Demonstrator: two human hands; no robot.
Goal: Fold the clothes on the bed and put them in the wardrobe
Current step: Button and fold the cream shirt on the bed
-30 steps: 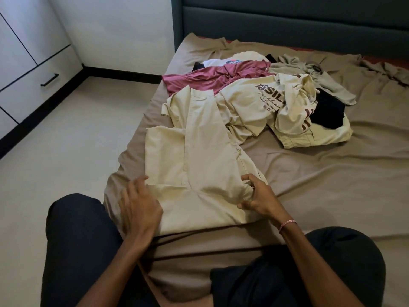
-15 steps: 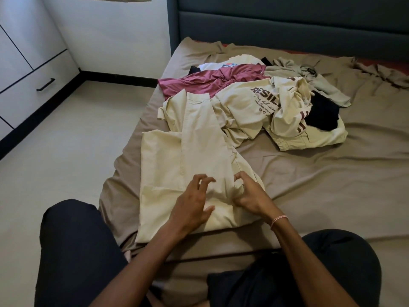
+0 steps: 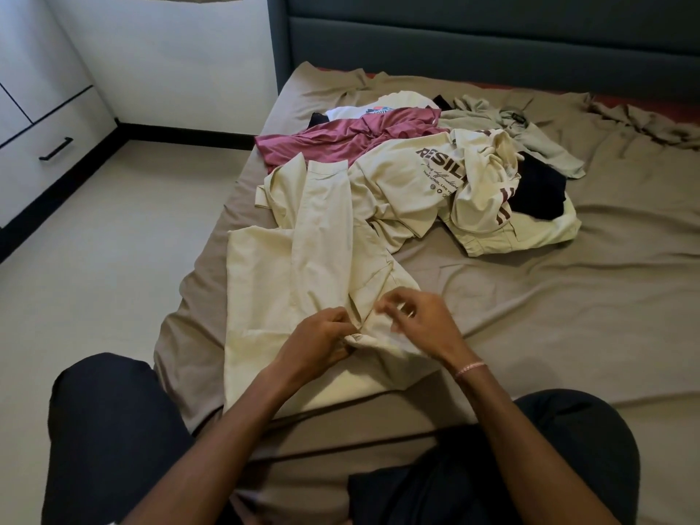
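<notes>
CONTROL: State of the two grips, please.

OPERATOR: From the head view I log the left-hand grip (image 3: 322,342) with fingers curled in, pinching a raised fold of the cream garment (image 3: 303,267) near its lower edge. The right-hand grip (image 3: 424,323) sits just beside it, fingers bent over the same fold. They are smeared by motion blur, and I cannot tell whether they pinch the cloth or only touch it. A thin pink bracelet (image 3: 469,367) is on that wrist.

CONTROL: Location of the garment?

OPERATOR: It lies on the bed sheet (image 3: 568,297), at the near left corner of the bed, directly ahead of the wearer's knees (image 3: 113,430) in dark trousers. One long panel is folded lengthwise over its middle, running from the hands toward the pile.

CONTROL: And the pile?

OPERATOR: Unfolded, heaped further up the bed and touching the cream garment's far end. I note:
- a cream printed shirt (image 3: 416,176) with dark lettering
- a maroon garment (image 3: 341,142) behind it
- a white garment (image 3: 352,111) at the back
- a grey-green garment (image 3: 530,138) to the right
- a black garment (image 3: 538,191) at the heap's right side

The dark headboard (image 3: 492,39) stands behind. At far left, across the pale floor (image 3: 113,259), is a white cabinet (image 3: 38,126) with a black drawer handle (image 3: 56,148), well apart from the bed.
</notes>
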